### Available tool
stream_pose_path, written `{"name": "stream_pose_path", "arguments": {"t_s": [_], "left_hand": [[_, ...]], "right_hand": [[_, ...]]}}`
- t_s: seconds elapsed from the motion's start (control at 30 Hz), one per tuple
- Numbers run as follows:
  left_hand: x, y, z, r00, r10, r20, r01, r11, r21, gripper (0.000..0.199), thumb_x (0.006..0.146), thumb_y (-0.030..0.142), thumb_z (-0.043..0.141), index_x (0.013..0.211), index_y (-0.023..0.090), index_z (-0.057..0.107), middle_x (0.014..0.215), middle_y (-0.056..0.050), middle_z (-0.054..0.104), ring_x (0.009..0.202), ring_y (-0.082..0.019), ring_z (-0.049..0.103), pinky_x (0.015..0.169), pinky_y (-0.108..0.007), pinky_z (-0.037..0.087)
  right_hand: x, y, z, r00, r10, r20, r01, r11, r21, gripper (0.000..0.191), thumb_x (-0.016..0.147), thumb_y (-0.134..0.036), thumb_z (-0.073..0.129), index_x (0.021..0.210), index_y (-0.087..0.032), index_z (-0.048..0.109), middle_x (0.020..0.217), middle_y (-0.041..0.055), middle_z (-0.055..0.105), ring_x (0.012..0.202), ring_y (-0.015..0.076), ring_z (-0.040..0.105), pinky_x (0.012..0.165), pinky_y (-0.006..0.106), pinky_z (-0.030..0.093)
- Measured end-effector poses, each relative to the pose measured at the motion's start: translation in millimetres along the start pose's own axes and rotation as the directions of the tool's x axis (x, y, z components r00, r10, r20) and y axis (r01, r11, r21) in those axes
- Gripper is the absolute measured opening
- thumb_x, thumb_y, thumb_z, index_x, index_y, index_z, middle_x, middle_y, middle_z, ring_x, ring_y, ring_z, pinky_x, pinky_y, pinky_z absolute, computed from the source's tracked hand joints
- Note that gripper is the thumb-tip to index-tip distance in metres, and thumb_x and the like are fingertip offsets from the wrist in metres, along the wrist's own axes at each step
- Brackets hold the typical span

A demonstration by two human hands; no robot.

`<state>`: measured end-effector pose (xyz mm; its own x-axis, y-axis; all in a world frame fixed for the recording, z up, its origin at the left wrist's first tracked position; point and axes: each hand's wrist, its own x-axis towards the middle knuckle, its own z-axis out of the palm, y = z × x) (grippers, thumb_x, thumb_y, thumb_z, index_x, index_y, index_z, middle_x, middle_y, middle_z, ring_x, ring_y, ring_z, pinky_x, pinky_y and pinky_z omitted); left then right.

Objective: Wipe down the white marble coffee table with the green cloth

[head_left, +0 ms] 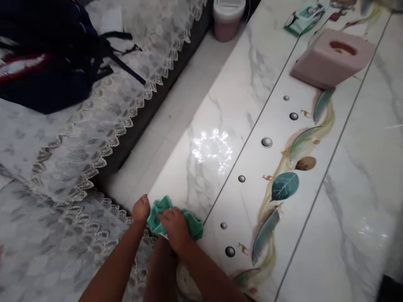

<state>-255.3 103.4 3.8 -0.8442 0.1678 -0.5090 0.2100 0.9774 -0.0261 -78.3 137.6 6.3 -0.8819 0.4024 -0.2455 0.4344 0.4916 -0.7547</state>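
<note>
Bunched green microfibre cloth (163, 209) lies at the near edge of a glossy, marble-veined tabletop (220, 100) — right hand (175, 228) curled down over it, left hand (140, 209) balled against its other side, the hands close but apart — with a pink plastic tissue box (332, 56) far off, beyond a leaf-patterned inlay (285, 186).

The white marble-look surface (220, 105) has a pink tissue box (332, 56) far right. A green packet (304, 19) lies just beyond it, a green cloth (162, 212) at the near edge.
</note>
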Motion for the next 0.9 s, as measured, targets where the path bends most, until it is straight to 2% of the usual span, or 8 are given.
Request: {"name": "stream_pose_path", "arguments": {"t_s": [0.2, 0.3, 0.4, 0.47, 0.57, 0.7, 0.8, 0.9], "left_hand": [[-0.1, 6.1, 9.0, 0.998, -0.061, 0.015, 0.060, 0.996, 0.062, 0.063, 0.102, 0.032, 0.016, 0.114, -0.001, 0.069, 0.114, -0.030, 0.069, 0.112, -0.038, 0.066, 0.093, -0.044, 0.048], [-3.8, 10.1, 2.0, 0.999, -0.029, 0.023, 0.028, 0.998, 0.057, 0.061, 0.100, 0.030, 0.019, 0.111, -0.002, 0.070, 0.112, -0.030, 0.070, 0.108, -0.039, 0.067, 0.088, -0.043, 0.048], [-3.1, 12.9, -2.6, 1.000, 0.004, 0.015, -0.005, 0.999, 0.045, 0.061, 0.099, 0.027, 0.020, 0.106, -0.004, 0.071, 0.110, -0.032, 0.071, 0.103, -0.039, 0.068, 0.084, -0.042, 0.049], [-1.2, 13.0, -2.3, 1.000, 0.024, -0.004, -0.024, 0.999, 0.035, 0.060, 0.099, 0.027, 0.020, 0.104, -0.002, 0.072, 0.107, -0.031, 0.071, 0.100, -0.038, 0.069, 0.081, -0.041, 0.049], [1.9, 11.0, 0.5, 0.999, 0.039, -0.034, -0.038, 0.999, 0.033, 0.059, 0.098, 0.027, 0.021, 0.102, 0.000, 0.073, 0.104, -0.031, 0.072, 0.096, -0.038, 0.069, 0.078, -0.041, 0.050], [4.0, 9.2, 2.4, 0.997, 0.048, -0.059, -0.046, 0.998, 0.041, 0.061, 0.098, 0.026, 0.019, 0.105, -0.003, 0.072, 0.104, -0.033, 0.070, 0.094, -0.038, 0.069, 0.077, -0.042, 0.052], [3.3, 9.7, 1.9, 0.996, 0.061, -0.065, -0.059, 0.998, 0.034, 0.062, 0.098, 0.027, 0.018, 0.107, -0.003, 0.072, 0.106, -0.033, 0.070, 0.093, -0.039, 0.069, 0.077, -0.043, 0.052], [2.1, 10.7, 1.8, 0.996, 0.054, -0.067, -0.051, 0.998, 0.043, 0.064, 0.099, 0.027, 0.015, 0.111, -0.003, 0.071, 0.109, -0.032, 0.070, 0.095, -0.039, 0.069, 0.078, -0.043, 0.052]], "right_hand": [[-152.8, 73.1, -13.5, 0.939, 0.160, -0.304, -0.212, 0.966, -0.146, 0.050, 0.086, -0.012, 0.047, 0.127, -0.029, 0.069, 0.117, 0.0032, 0.070, 0.104, 0.0252, 0.063, 0.089, 0.039, 0.054], [-188.4, 140.5, -65.8, 0.679, 0.427, -0.597, -0.564, 0.824, -0.051, 0.045, 0.085, -0.023, 0.047, 0.124, -0.021, 0.069, 0.116, 0.0118, 0.067, 0.107, 0.0289, 0.060, 0.093, 0.044, 0.051], [-155.8, 161.9, -93.3, 0.504, 0.461, -0.730, -0.630, 0.775, 0.054, 0.044, 0.086, -0.031, 0.047, 0.122, -0.016, 0.068, 0.112, 0.0155, 0.065, 0.106, 0.0311, 0.056, 0.093, 0.048, 0.048], [-114.3, 139.8, -84.1, 0.538, 0.407, -0.738, -0.563, 0.825, 0.044, 0.045, 0.084, -0.022, 0.047, 0.124, -0.018, 0.068, 0.112, 0.0146, 0.066, 0.103, 0.0298, 0.057, 0.091, 0.046, 0.049], [-79.9, 84.1, -35.4, 0.725, 0.287, -0.626, -0.401, 0.915, -0.045, 0.051, 0.076, -0.007, 0.048, 0.117, -0.025, 0.072, 0.108, 0.0095, 0.069, 0.093, 0.0257, 0.061, 0.082, 0.038, 0.051], [-154.1, 68.1, 14.6, 0.764, 0.355, -0.539, -0.434, 0.901, -0.023, 0.039, 0.077, -0.012, 0.051, 0.102, -0.029, 0.076, 0.106, 0.0073, 0.071, 0.090, 0.0260, 0.064, 0.076, 0.036, 0.053], [-271.6, 120.7, -1.5, 0.496, 0.640, -0.586, -0.700, 0.695, 0.167, 0.037, 0.081, -0.031, 0.048, 0.106, -0.026, 0.076, 0.108, 0.0117, 0.069, 0.095, 0.0291, 0.064, 0.078, 0.041, 0.054], [-368.8, 183.0, -42.9, -0.015, 0.787, -0.616, -0.876, 0.287, 0.387, 0.057, 0.074, -0.046, 0.050, 0.117, -0.016, 0.073, 0.104, 0.0205, 0.066, 0.097, 0.0394, 0.062, 0.075, 0.051, 0.052]]}}
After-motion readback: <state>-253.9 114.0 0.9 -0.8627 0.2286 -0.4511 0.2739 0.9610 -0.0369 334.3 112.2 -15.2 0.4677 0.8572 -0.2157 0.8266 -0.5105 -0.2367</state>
